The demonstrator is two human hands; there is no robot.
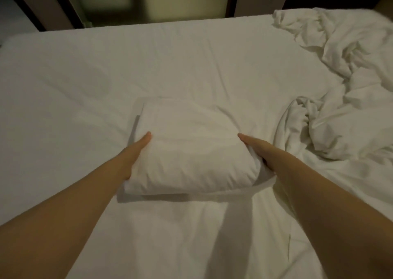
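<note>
White pillow point(191, 151), white bedsheet point(85, 76), white crumpled duvet point(350, 76), all plain.

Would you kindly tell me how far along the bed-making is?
Done: the sheet lies mostly smooth. In hand: the left hand and right hand grip the pillow by its ends. Left: the crumpled duvet at the right is not yet spread.
</note>
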